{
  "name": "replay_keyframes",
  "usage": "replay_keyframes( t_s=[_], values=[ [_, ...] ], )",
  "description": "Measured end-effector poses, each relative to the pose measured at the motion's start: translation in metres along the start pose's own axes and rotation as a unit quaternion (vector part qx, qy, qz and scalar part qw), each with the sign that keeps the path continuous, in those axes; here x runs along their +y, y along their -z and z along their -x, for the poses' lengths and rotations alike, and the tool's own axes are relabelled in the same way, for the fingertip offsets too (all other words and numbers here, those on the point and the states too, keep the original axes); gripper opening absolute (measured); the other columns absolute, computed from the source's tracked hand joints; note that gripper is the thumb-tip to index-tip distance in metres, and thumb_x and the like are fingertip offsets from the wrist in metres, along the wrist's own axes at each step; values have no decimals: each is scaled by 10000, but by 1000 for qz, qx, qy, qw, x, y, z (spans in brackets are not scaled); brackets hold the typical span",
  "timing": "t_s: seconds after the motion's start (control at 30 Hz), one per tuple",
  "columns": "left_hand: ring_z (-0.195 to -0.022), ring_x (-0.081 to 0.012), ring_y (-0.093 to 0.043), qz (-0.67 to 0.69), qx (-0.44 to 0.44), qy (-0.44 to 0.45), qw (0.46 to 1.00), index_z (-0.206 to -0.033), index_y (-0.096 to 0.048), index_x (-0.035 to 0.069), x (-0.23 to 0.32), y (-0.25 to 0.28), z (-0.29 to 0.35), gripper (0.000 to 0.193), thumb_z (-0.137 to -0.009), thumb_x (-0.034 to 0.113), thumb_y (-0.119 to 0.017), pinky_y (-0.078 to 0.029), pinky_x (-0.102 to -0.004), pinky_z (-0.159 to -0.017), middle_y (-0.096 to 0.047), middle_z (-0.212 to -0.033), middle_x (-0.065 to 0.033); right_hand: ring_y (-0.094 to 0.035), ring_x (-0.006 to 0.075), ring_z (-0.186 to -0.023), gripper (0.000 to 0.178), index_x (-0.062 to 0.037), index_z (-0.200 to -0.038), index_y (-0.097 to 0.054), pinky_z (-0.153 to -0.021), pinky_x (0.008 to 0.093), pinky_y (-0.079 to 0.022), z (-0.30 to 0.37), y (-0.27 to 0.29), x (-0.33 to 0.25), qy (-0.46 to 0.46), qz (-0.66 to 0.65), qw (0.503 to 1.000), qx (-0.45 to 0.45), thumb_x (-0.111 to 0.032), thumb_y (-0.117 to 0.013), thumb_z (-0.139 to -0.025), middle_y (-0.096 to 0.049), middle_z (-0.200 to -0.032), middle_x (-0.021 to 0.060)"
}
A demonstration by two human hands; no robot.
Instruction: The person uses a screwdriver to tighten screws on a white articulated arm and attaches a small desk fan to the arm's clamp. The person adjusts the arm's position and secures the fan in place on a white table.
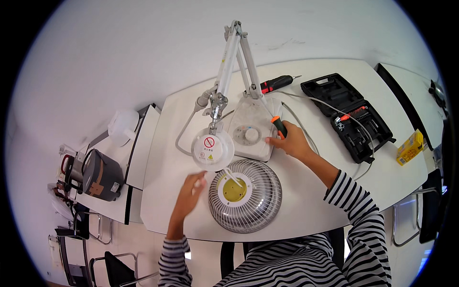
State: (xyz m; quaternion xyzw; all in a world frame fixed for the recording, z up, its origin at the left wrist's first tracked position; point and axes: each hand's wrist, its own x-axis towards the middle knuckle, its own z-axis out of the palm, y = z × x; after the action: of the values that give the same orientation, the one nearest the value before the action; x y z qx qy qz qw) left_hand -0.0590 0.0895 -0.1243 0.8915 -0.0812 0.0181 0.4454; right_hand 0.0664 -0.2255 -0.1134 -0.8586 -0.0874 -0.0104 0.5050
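My right hand (295, 142) is closed around a screwdriver (278, 127) with an orange and dark handle, over the right side of a white lamp base (249, 135) with a round dial. My left hand (189, 193) has its fingers apart, slightly blurred, just below a round white lamp cap (213, 152) with warning stickers. The cap hangs from a jointed lamp arm (228, 62) rising from the base. Near the table's front edge lies a domed wire-caged lamp head (260, 203), its yellowish centre plate upward. A white cable links cap and head, which are apart.
An open black tool case (354, 138) with bits lies right, crossed by a grey cord (330, 104). A red-black power screwdriver (277, 84) lies behind the base. A yellow carton (410, 147) stands far right. On a left side table sits a grey cooker (103, 174).
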Motion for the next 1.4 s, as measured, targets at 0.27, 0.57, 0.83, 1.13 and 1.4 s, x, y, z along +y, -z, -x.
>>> replay_keyframes(
  t_s=[0.27,0.57,0.83,1.13,1.4],
  values=[
    [-1068,-162,-482,161,51,101,980,-1213,-436,-16,-1,-38,-119,418,-873,215,-510,-362,-319,-940,-531,-1133,-79,-481,169,-499,463,-9,-720,-483,-512,310,-414,-4,-26,16,-8,-100,992,73,-375,-751,-625,-503,-568,60],
    [-1082,-147,-473,303,-143,83,939,-1211,-447,-17,5,-41,-100,447,-849,226,-542,-355,-303,-946,-531,-1151,-89,-485,149,-428,316,-24,-718,-476,-404,282,-401,-39,-3,15,-14,-118,992,-51,-248,-693,-668,-531,-577,65],
    [-1074,-132,-489,306,-133,172,927,-1228,-434,1,66,-53,-60,480,-887,337,-470,-356,-299,-963,-514,-1180,-75,-488,112,-501,205,-21,-754,-517,-428,274,-393,-108,-11,19,-34,-164,962,-217,-187,-630,-710,-526,-650,55],
    [-1319,-198,-180,360,-84,128,920,-1378,-110,2,85,-116,-44,691,-884,378,-414,-139,-325,-1069,-192,-1429,-95,-517,112,-644,229,-9,-903,-592,-583,281,-422,-155,-7,26,36,-127,910,-394,-210,-556,-799,-560,-724,56],
    [-1351,-226,14,440,-36,96,892,-1366,69,-20,126,-163,-33,753,-812,101,-426,0,-339,-1076,18,-1460,-140,-493,108,-592,239,-10,-912,-588,-529,271,-400,-164,-1,40,-10,-133,871,-472,-210,-544,-789,-560,-698,63]
  ],
)
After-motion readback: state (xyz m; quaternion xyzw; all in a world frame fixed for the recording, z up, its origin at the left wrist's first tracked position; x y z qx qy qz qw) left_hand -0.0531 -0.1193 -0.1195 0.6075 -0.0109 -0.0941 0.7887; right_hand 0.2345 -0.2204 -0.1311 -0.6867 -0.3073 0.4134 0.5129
